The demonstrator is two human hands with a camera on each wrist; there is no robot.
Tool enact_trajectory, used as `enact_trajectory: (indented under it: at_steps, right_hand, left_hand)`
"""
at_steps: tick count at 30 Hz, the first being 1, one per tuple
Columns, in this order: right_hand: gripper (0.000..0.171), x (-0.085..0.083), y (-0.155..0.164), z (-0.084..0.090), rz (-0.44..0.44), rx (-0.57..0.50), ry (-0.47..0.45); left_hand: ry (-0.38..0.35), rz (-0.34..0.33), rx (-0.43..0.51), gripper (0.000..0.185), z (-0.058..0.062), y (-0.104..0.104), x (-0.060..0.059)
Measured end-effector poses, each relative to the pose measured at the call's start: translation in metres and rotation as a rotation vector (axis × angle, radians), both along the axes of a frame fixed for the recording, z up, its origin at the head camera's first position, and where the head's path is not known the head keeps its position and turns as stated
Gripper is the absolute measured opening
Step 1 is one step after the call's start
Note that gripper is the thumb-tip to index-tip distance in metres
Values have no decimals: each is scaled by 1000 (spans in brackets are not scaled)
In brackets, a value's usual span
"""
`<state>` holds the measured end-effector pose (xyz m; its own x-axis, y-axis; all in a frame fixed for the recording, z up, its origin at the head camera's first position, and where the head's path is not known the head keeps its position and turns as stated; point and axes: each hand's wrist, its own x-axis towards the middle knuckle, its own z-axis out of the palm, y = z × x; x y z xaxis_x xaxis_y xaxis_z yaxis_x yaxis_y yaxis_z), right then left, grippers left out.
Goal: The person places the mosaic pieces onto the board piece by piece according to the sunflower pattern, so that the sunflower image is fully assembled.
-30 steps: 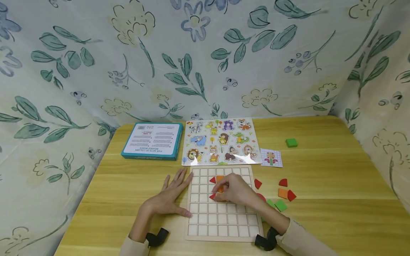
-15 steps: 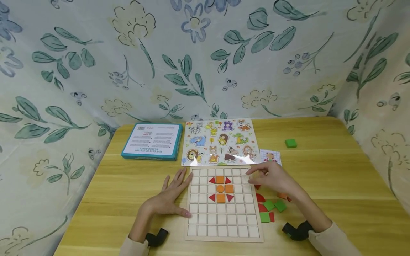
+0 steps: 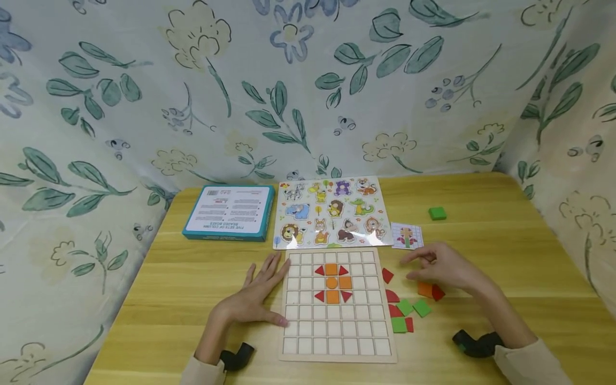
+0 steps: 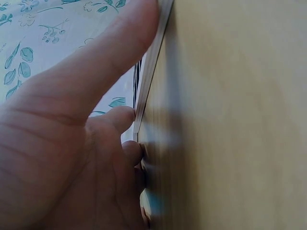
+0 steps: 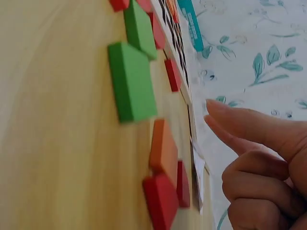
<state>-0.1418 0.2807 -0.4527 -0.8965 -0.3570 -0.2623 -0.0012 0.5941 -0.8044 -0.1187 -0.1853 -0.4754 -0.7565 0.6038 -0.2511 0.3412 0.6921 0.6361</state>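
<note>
Wooden table point(image 3: 505, 256) is holding everything. The grid board point(image 3: 337, 342) is lying in the middle, with orange and red pieces making a flower shape. The left hand point(image 3: 255, 299) is lying flat, fingers straight, pressing the board's left edge. The right hand point(image 3: 445, 266) is hovering loosely, holding nothing. The orange square point(image 3: 424, 289) is lying just below its fingers, much nearer this hand.

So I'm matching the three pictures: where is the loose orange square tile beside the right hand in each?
Head: orange square wooden tile lies on the table just under the right hand.
Left wrist: not in it.
Right wrist: lower centre, below the green square tile.
Shared landmark: the red tile touching it.
</note>
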Motion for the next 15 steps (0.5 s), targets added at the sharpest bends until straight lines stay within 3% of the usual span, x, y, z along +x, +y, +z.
enact_trajectory:
  at_steps: [10, 15]
  right_hand:
    - [33, -2, 30, -5, 133, -59, -139]
    - [28, -2, 23, -8, 81, 20, -103]
  left_hand:
    - [1, 7, -11, 128, 1, 1, 0]
    - [6, 5, -13, 128, 0, 1, 0]
